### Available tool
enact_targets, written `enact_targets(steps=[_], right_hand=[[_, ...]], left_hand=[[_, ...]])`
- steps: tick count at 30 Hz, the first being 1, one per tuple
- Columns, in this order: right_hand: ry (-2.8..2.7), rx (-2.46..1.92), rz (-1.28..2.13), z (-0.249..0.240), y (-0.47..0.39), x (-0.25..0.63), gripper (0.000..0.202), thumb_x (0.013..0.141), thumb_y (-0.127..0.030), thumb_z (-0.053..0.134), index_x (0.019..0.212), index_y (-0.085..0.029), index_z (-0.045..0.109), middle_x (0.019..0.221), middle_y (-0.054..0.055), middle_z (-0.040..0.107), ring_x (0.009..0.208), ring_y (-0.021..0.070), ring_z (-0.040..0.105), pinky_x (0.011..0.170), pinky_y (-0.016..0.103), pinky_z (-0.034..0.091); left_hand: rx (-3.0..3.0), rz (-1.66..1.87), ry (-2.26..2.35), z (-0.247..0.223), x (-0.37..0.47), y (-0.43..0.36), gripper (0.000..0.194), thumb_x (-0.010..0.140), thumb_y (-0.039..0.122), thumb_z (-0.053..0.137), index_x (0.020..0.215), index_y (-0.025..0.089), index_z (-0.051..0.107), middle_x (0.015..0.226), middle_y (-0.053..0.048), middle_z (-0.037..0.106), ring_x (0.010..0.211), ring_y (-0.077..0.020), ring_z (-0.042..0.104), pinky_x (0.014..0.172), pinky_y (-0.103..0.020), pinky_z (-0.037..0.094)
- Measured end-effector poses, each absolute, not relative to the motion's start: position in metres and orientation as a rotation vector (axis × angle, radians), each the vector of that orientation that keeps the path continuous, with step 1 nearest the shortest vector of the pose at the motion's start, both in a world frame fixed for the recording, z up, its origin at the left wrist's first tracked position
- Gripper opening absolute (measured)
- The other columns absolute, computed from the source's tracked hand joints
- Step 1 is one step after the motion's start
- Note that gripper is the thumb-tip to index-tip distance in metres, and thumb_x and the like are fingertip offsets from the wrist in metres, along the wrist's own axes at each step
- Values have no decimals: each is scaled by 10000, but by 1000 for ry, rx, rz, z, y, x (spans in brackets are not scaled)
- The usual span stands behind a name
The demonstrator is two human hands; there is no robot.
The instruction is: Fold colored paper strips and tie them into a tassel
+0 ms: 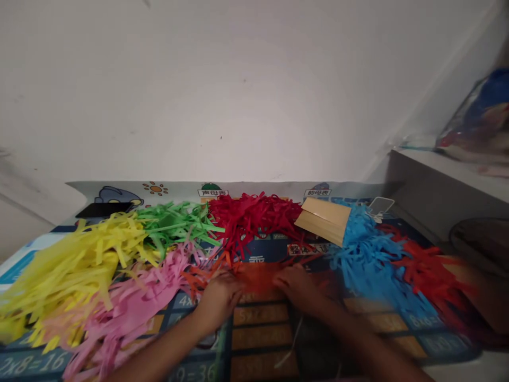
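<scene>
Orange paper [258, 277] spans the gap between two hands, on the near side of the red heap [254, 212] and low over the printed mat [262, 337]. The left hand [225, 286] and the right hand [296, 284] stand apart, each with its fingers bent down onto one end of the paper. Blur smears the middle, so I can't fairly say whether it is one sheet or a bunch of strips.

Thin as it looks, the paper could rip if the two hands pulled unevenly. Loose orange ends lie against the pink heap [159, 284], to the near left of the red heap, and a sideways sweep could tangle the two colours. The left forearm runs close by that pink fringe and might crumple it. On the near side of the red heap, beyond the paper, a white string [294, 342] trails below the right hand; a wrist could catch it.

Just right of the red heap, a brown packet [326, 220] lies tilted, overlapping the blue heap [369, 254]; its inside is hidden. A nudge to the blue strips could slide it. Far to the right of the red heap, a clear bag [477, 116] on a shelf [449, 165] holds something blue and reddish.
</scene>
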State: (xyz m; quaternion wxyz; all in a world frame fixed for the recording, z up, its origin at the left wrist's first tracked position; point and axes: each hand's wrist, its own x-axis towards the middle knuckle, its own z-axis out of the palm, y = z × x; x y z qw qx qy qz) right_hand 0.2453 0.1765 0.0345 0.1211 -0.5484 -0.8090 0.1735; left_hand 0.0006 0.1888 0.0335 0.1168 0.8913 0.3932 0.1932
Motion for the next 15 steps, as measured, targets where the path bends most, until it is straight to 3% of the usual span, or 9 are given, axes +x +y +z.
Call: enact_targets(steps=[5, 11, 15], right_hand=[[-2249, -1804, 437, 34, 189, 245, 269, 947, -312, 478, 814, -189, 677, 828, 41, 729, 776, 192, 637, 717, 296, 340], [-2190, -1916, 378, 29, 196, 239, 219, 890, -311, 545, 730, -198, 641, 755, 29, 709, 717, 184, 620, 674, 287, 327], [-2178, -1932, 394, 27, 201, 242, 234, 896, -319, 551, 708, -200, 625, 715, 15, 691, 673, 170, 601, 662, 285, 312]], left_hand=[[2472, 408, 1443, 34, 15, 209, 338, 945, 307, 464, 703, 214, 681, 633, 8, 711, 635, -177, 670, 707, -299, 413], [2443, 251, 1640, 37, 30, 221, 263, 907, 341, 526, 768, 182, 684, 725, -84, 742, 719, -260, 692, 729, -350, 416], [2438, 168, 1671, 38, 30, 223, 250, 909, 351, 520, 806, 182, 673, 738, -79, 738, 732, -256, 692, 731, -342, 428]])
